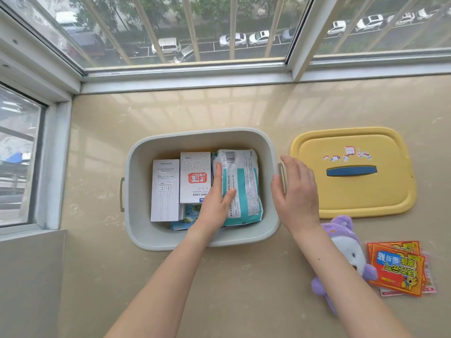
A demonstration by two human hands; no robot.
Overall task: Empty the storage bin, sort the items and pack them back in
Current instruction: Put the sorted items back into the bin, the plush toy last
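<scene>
A pale grey storage bin (144,230) stands on the beige sill in the middle. Inside lie a tall white cable box (164,191), a white box with a red stamp (195,176), a teal and white soft pack (244,186), and a blue picture card (188,218) partly hidden under them. My left hand (216,201) lies flat inside the bin with its fingers spread on the teal pack, gripping nothing. My right hand (296,193) hovers open at the bin's right rim, next to its side handle.
The yellow lid (353,191) with a blue handle lies right of the bin. A purple and white plush toy (346,245) and several red-orange packets (400,267) lie at the near right. Window frames border the sill at the back and left.
</scene>
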